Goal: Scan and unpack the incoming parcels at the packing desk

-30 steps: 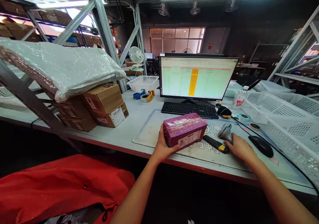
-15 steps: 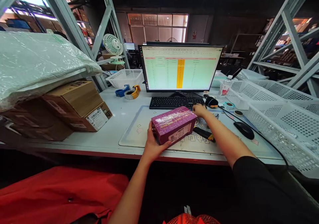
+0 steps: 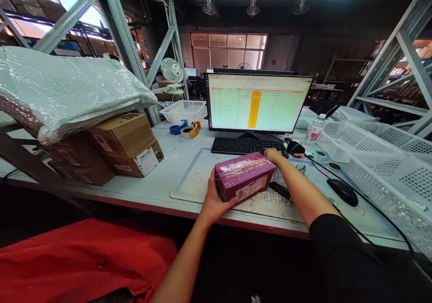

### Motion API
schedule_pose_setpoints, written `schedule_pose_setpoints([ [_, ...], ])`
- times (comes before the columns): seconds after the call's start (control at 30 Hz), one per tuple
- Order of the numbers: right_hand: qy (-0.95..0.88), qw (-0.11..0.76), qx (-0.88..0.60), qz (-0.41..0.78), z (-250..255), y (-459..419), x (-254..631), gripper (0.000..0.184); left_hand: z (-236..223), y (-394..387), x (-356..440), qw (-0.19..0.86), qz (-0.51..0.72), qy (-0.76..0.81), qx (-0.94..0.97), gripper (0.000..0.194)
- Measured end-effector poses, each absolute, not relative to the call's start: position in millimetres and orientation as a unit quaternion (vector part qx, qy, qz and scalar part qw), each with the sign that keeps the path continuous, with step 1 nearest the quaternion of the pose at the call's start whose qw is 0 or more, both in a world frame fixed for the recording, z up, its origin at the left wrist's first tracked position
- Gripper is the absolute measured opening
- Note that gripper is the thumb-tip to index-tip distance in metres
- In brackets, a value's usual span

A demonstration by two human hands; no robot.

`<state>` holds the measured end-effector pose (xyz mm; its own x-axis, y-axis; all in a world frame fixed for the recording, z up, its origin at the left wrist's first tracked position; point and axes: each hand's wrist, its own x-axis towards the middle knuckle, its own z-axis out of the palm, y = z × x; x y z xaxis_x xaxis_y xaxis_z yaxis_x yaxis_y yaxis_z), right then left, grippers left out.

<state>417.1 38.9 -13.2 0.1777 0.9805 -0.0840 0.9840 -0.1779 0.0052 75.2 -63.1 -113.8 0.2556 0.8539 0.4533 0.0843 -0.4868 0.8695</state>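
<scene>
We had the pink box (image 3: 243, 177) on the mat (image 3: 189, 188), at 6 o'clock from the keyboard (image 3: 248, 145); our left grip (image 3: 216, 194) grasped its left end firmly, and our right grip (image 3: 274, 156), released, lay at its 1 o'clock corner.

Nothing is reading clearly: the label (image 3: 251, 188) on the box (image 3: 236, 177) in the left hand (image 3: 219, 193) and the spreadsheet (image 3: 236, 109) on the monitor (image 3: 256, 131) beyond the right hand (image 3: 274, 156) are showing too small to make out.

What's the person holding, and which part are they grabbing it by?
The left hand holds a taped purple box, cupping its left end. The right hand is at the box's far corner; whether it touches cannot be told.
</scene>
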Motion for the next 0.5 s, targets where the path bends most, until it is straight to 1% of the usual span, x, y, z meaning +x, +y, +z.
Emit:
schedule_pose_setpoints([
  [0.1, 0.645, 0.007, 0.764, -0.027, -5.3, 20.3, 413.5, 0.027, -114.0, -62.8, 74.4, 0.393, 0.51, 0.333, 0.689, 0.138],
  [0.17, 0.661, -0.01, 0.749, -0.035, -6.6, -6.4, 412.0, 0.025, -112.9, -62.7, 74.4, 0.401, 0.513, 0.331, 0.684, 0.137],
  [0.23, 0.684, -0.023, 0.727, -0.052, -15.2, -43.0, 410.3, 0.03, -111.2, -62.6, 75.3, 0.418, 0.515, 0.332, 0.671, 0.137],
  [0.37, 0.726, -0.048, 0.681, -0.083, -41.9, -116.8, 402.7, 0.052, -107.3, -62.4, 79.3, 0.458, 0.508, 0.326, 0.652, 0.143],
  [0.43, 0.726, -0.068, 0.68, -0.083, -49.5, -137.9, 398.0, 0.053, -104.2, -62.1, 79.7, 0.464, 0.502, 0.32, 0.656, 0.147],
  [0.5, 0.701, -0.105, 0.699, -0.092, -48.8, -145.0, 396.1, 0.053, -99.1, -60.8, 76.2, 0.465, 0.495, 0.318, 0.662, 0.147],
])
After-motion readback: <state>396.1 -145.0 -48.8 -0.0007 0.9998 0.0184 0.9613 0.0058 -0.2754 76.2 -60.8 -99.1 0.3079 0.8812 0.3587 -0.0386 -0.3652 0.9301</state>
